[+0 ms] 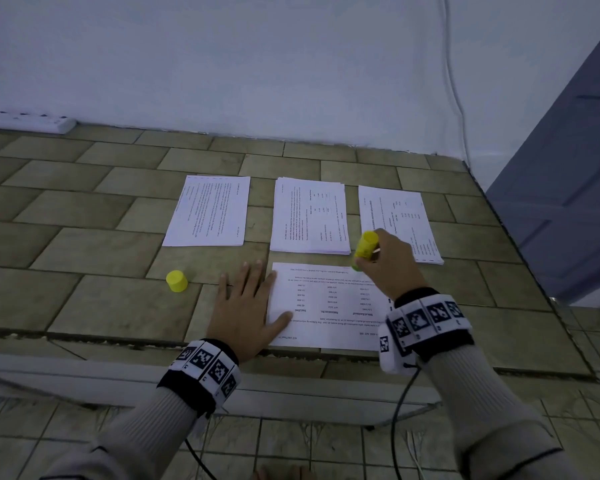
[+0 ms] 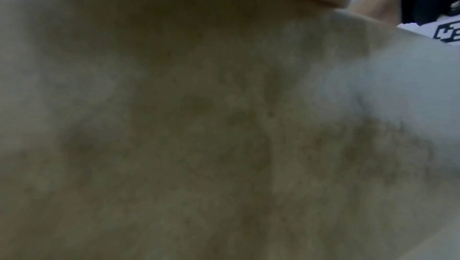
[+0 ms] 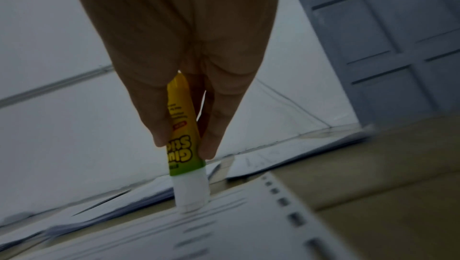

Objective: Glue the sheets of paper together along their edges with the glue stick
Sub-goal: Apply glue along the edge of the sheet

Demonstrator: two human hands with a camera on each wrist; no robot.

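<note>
A printed sheet lies at the near edge of the tiled table. My left hand rests flat on the table with its thumb on the sheet's left edge. My right hand grips the yellow glue stick, tilted, at the sheet's far edge. In the right wrist view the glue stick has its white tip down on the sheet, held between my fingers. The yellow cap stands on the table left of my left hand. The left wrist view is a close blur of table.
Three stacks of printed paper lie side by side farther back: left stack, middle stack, right stack. A white power strip sits at the far left against the wall. A grey door stands to the right.
</note>
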